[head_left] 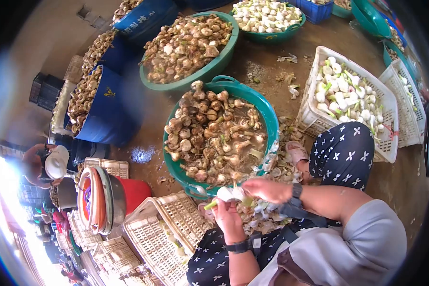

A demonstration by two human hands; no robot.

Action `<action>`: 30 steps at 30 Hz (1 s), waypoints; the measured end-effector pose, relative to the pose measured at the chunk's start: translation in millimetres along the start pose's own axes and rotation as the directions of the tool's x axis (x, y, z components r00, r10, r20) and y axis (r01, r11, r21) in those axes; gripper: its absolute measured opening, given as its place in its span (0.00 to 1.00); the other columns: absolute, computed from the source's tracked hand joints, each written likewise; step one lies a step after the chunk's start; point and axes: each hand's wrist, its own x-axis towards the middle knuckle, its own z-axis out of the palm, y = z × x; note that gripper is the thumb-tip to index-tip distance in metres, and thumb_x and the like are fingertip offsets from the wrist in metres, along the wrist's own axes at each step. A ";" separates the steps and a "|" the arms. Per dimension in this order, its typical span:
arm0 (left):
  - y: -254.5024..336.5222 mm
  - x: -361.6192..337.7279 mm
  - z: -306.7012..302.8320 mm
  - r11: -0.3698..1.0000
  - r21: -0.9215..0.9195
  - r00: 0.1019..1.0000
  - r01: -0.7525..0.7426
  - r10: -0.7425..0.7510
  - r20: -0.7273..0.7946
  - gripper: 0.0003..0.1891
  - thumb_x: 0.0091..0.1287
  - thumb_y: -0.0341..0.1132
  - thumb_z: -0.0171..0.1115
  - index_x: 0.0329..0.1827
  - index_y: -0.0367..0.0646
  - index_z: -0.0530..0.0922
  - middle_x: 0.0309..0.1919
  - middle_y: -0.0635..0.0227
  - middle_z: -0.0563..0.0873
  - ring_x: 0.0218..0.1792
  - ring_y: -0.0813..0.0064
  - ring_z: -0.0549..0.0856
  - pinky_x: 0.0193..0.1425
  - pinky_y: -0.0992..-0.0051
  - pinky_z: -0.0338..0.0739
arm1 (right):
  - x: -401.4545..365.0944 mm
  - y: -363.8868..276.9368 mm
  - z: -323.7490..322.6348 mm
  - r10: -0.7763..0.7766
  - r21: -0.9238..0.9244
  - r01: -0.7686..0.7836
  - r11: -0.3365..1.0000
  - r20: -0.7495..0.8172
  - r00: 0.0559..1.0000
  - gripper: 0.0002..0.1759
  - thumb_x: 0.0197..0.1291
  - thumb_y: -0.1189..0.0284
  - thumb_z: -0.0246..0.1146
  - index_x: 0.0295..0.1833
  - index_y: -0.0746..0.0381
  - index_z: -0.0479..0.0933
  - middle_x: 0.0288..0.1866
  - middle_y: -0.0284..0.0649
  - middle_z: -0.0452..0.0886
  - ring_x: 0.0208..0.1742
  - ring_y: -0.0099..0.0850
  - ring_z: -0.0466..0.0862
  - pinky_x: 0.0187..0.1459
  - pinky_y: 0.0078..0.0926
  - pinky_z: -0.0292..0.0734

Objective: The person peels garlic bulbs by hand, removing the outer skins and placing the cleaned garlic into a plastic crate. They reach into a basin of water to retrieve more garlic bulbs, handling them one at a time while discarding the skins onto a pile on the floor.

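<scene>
A white garlic bulb with a short green stem is held in my left hand, fingers closed around it from below. My right hand pinches the bulb's other side, where pale skin shows at the fingertips; the exact grip is partly hidden. Just beyond both hands stands a green tub of brown, unpeeled garlic bulbs in murky water. Loose garlic skins lie below my hands and along the tub's near rim.
On the right, a white crate holds peeled garlic. At left are an empty-looking crate, a red bucket and a blue barrel of garlic. Another green tub stands behind. A person holds a white basin at far left.
</scene>
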 end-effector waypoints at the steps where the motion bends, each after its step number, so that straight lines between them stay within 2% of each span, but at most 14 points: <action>1: 4.8 5.3 -2.5 0.989 -0.097 0.991 0.108 -0.115 -0.066 0.13 0.68 0.38 0.53 0.51 0.43 0.75 0.45 0.66 0.81 0.44 0.72 0.80 0.47 0.74 0.78 | -12.0 -8.1 3.0 -0.037 -0.119 0.040 0.992 0.025 0.999 0.15 0.68 0.68 0.51 0.55 0.64 0.70 0.48 0.33 0.76 0.51 0.21 0.73 0.55 0.22 0.68; 8: 22.0 11.6 -12.5 0.873 -0.398 0.909 0.283 -0.376 -0.177 0.16 0.65 0.49 0.51 0.39 0.46 0.77 0.30 0.69 0.82 0.17 0.82 0.69 0.17 0.84 0.60 | -39.5 -71.8 -10.4 -0.316 0.256 0.361 0.897 -0.199 0.928 0.13 0.65 0.67 0.53 0.47 0.64 0.75 0.41 0.36 0.79 0.41 0.24 0.79 0.46 0.24 0.74; 9: 23.5 11.2 -11.0 0.884 -0.393 0.910 0.251 -0.354 -0.215 0.14 0.65 0.48 0.51 0.35 0.48 0.76 0.27 0.71 0.81 0.15 0.81 0.67 0.16 0.83 0.58 | -30.0 -66.6 -12.3 -0.266 -0.220 0.267 0.938 0.036 0.963 0.11 0.64 0.68 0.54 0.44 0.63 0.76 0.37 0.37 0.80 0.38 0.27 0.80 0.42 0.26 0.75; 10: 24.7 10.8 -10.0 0.883 -0.396 0.910 0.252 -0.355 -0.213 0.14 0.65 0.48 0.51 0.35 0.48 0.76 0.27 0.71 0.81 0.15 0.81 0.67 0.16 0.83 0.58 | -25.8 -64.7 -12.4 -0.100 -0.656 0.218 0.723 0.213 0.972 0.09 0.62 0.69 0.54 0.40 0.61 0.77 0.32 0.38 0.81 0.34 0.29 0.81 0.38 0.28 0.76; 11: 25.8 10.7 -9.6 0.912 -0.348 0.931 0.216 -0.300 -0.209 0.13 0.65 0.47 0.51 0.33 0.47 0.75 0.26 0.72 0.80 0.15 0.81 0.67 0.15 0.82 0.58 | -31.5 -58.7 -2.0 0.101 -0.968 0.073 0.239 0.099 0.990 0.10 0.60 0.65 0.56 0.36 0.59 0.78 0.27 0.43 0.80 0.31 0.38 0.82 0.31 0.33 0.76; 12: 26.0 10.5 -10.6 0.938 -0.297 0.948 0.178 -0.244 -0.204 0.13 0.64 0.46 0.52 0.32 0.47 0.75 0.24 0.72 0.79 0.14 0.81 0.67 0.15 0.82 0.57 | -22.7 -37.3 -2.7 0.102 -0.991 0.131 -0.018 0.129 0.986 0.12 0.58 0.61 0.57 0.38 0.58 0.78 0.28 0.44 0.80 0.30 0.45 0.80 0.30 0.37 0.76; 14: 21.7 12.3 -14.4 0.962 -0.244 0.966 0.121 -0.171 -0.194 0.12 0.64 0.45 0.51 0.31 0.46 0.74 0.22 0.74 0.78 0.15 0.80 0.69 0.15 0.81 0.57 | -5.2 -30.8 20.8 -0.199 -0.909 0.118 0.399 0.039 0.979 0.18 0.62 0.59 0.56 0.48 0.61 0.77 0.36 0.47 0.81 0.35 0.43 0.82 0.37 0.37 0.76; 16: 27.9 4.2 -6.7 1.000 -0.004 0.936 -0.023 0.020 -0.353 0.14 0.66 0.44 0.49 0.31 0.43 0.73 0.22 0.71 0.79 0.17 0.79 0.73 0.17 0.80 0.64 | 39.7 20.4 18.5 -0.204 -0.446 0.183 0.876 0.000 0.979 0.26 0.65 0.56 0.53 0.62 0.60 0.67 0.45 0.42 0.80 0.42 0.31 0.80 0.42 0.27 0.75; 18: 67.5 -2.5 -32.3 0.956 -0.137 0.895 -0.259 0.184 -0.407 0.16 0.66 0.46 0.49 0.37 0.40 0.71 0.27 0.64 0.78 0.22 0.72 0.75 0.23 0.76 0.70 | 60.5 4.0 10.3 0.114 -0.295 -0.135 0.946 -0.088 0.990 0.22 0.65 0.59 0.55 0.57 0.63 0.70 0.41 0.39 0.79 0.40 0.30 0.78 0.43 0.28 0.75; 20: 117.6 -5.0 -64.8 0.637 -0.329 0.681 -0.697 0.444 -0.583 0.23 0.67 0.49 0.50 0.47 0.33 0.66 0.36 0.50 0.78 0.34 0.59 0.81 0.37 0.70 0.81 | 98.5 13.1 -45.1 0.037 -0.630 -0.192 0.752 -0.250 0.967 0.19 0.62 0.59 0.57 0.48 0.64 0.73 0.40 0.43 0.80 0.40 0.33 0.79 0.41 0.33 0.75; 22: 139.7 -12.1 -66.3 0.629 -0.422 0.657 -0.653 0.192 -0.729 0.31 0.61 0.65 0.47 0.35 0.38 0.68 0.38 0.48 0.79 0.37 0.62 0.82 0.37 0.71 0.83 | 116.4 -0.6 -85.2 -0.276 -0.883 -0.351 0.312 -0.438 0.856 0.18 0.58 0.58 0.59 0.40 0.65 0.74 0.38 0.47 0.79 0.40 0.39 0.80 0.41 0.38 0.74; 25: 92.1 8.0 -53.7 0.842 -0.235 0.816 -0.485 0.340 -0.468 0.23 0.65 0.56 0.50 0.35 0.41 0.67 0.35 0.56 0.77 0.30 0.70 0.77 0.32 0.78 0.77 | 156.6 35.9 -147.3 -0.370 -0.848 -0.492 0.196 -0.529 0.764 0.20 0.56 0.57 0.60 0.37 0.66 0.75 0.33 0.51 0.78 0.36 0.47 0.79 0.39 0.42 0.73; 27: 56.2 18.4 -54.2 0.968 -0.023 0.918 -0.250 0.229 -0.325 0.21 0.65 0.53 0.51 0.41 0.41 0.67 0.40 0.56 0.75 0.33 0.71 0.77 0.34 0.79 0.75 | 173.6 55.2 -169.4 0.097 -0.707 -0.620 0.340 -0.630 0.771 0.19 0.56 0.58 0.59 0.34 0.67 0.76 0.31 0.53 0.78 0.35 0.49 0.78 0.38 0.43 0.73; 30: 25.7 32.9 -6.6 0.981 0.156 0.893 0.116 -0.034 -0.448 0.30 0.63 0.56 0.53 0.57 0.41 0.64 0.49 0.53 0.71 0.38 0.63 0.77 0.43 0.69 0.73 | 161.2 63.7 -136.2 -0.331 -0.968 -0.231 0.099 -0.251 0.910 0.14 0.55 0.61 0.58 0.31 0.61 0.79 0.30 0.45 0.79 0.37 0.45 0.80 0.37 0.42 0.74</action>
